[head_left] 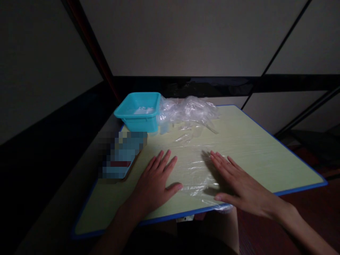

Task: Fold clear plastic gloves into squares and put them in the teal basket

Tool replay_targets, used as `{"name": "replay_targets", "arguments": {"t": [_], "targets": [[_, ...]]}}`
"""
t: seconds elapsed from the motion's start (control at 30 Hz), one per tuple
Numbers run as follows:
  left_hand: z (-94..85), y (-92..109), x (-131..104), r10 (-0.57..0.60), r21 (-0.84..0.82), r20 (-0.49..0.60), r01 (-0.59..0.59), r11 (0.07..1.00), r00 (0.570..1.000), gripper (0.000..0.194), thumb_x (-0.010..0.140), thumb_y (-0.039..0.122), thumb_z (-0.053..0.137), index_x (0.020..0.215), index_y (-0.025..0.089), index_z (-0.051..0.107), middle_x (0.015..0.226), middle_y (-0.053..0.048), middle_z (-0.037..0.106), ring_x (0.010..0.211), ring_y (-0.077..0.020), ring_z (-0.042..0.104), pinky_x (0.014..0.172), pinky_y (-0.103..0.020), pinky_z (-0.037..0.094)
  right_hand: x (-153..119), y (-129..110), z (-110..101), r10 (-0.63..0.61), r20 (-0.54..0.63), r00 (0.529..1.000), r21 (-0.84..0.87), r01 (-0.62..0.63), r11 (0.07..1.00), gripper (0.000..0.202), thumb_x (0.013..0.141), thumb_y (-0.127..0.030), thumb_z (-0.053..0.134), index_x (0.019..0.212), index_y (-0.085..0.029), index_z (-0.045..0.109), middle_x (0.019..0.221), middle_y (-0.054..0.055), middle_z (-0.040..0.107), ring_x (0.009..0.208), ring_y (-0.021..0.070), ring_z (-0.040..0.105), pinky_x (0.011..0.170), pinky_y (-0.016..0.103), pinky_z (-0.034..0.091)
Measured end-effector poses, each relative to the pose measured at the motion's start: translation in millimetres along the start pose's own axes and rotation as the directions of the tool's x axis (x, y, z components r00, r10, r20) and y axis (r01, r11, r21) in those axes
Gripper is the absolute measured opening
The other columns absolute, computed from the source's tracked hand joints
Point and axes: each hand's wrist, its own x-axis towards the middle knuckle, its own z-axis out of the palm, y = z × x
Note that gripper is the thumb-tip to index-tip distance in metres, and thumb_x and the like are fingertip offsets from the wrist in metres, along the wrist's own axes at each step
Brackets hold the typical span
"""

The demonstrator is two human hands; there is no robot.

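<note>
A thin sheet of clear plastic point(195, 166) lies flat across the middle of the table and hangs a little over its near edge. My left hand point(156, 180) is open, fingers spread and palm down, at the left side of this sheet. My right hand point(236, 180), also open with fingers stretched out, is over the sheet's right side and casts a shadow on it. Neither hand holds anything. Whether the right palm touches the plastic I cannot tell.
A turquoise plastic basin point(140, 122) with something white inside stands at the back left. Beside it lies a crumpled heap of clear plastic bags point(190, 108). A blurred-out bluish box-like object point(123, 156) is at the left. The pale yellow table point(268, 159) has a blue edge.
</note>
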Motion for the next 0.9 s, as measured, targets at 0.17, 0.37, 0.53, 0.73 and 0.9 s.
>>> {"name": "replay_targets", "arguments": {"t": [0.17,0.37,0.53,0.73,0.9], "targets": [[-0.7,1,0,-0.001,0.000,-0.004,0.001,1.000,1.000,0.070,0.079,0.053,0.047,0.136,0.019,0.027,0.145,-0.010,0.021,0.132,-0.0281,0.017,0.105,-0.045,0.022,12,-3,11,-0.033,0.025,0.999,-0.073,0.035,0.997,0.091,0.078,-0.066,0.036,0.140,-0.010,0.000,0.145,0.014,0.004,0.133,0.0264,0.007,0.106,0.048,0.016],[-0.9,0,0,0.012,-0.002,-0.011,-0.012,1.000,1.000,0.070,0.079,0.054,0.046,0.136,0.019,0.026,0.145,-0.009,0.021,0.133,-0.0283,0.016,0.105,-0.045,0.022,4,7,15,-0.040,0.045,0.998,-0.120,0.045,0.992,0.095,0.075,-0.069,0.036,0.140,-0.008,0.001,0.145,0.016,0.005,0.133,0.0264,0.008,0.107,0.046,0.016],[-1.0,-1,0,0.020,0.000,-0.007,-0.020,1.000,1.000,0.070,0.080,0.055,0.045,0.136,0.018,0.026,0.145,-0.009,0.022,0.132,-0.0287,0.016,0.104,-0.045,0.022,3,9,17,-0.048,0.030,0.998,-0.137,0.052,0.989,0.097,0.074,-0.071,0.036,0.140,-0.008,0.001,0.145,0.016,0.008,0.133,0.0266,0.010,0.106,0.046,0.018],[-1.3,-3,1,0.024,-0.006,0.005,-0.024,1.000,1.000,0.070,0.079,0.055,0.045,0.136,0.018,0.026,0.145,-0.009,0.022,0.132,-0.0296,0.016,0.104,-0.045,0.023,3,10,19,-0.056,0.023,0.998,-0.162,0.059,0.985,0.097,0.074,-0.072,0.035,0.140,-0.008,0.003,0.145,0.016,0.008,0.133,0.0266,0.010,0.106,0.046,0.019],[-3.3,-3,1,0.024,-0.001,0.018,-0.024,1.000,1.000,0.073,0.078,0.057,0.045,0.136,0.017,0.026,0.144,-0.010,0.024,0.132,-0.0296,0.016,0.103,-0.045,0.024,3,10,19,-0.054,0.023,0.998,-0.150,0.057,0.987,0.097,0.074,-0.071,0.035,0.140,-0.008,0.003,0.145,0.017,0.008,0.132,0.0271,0.011,0.106,0.046,0.019]]}}
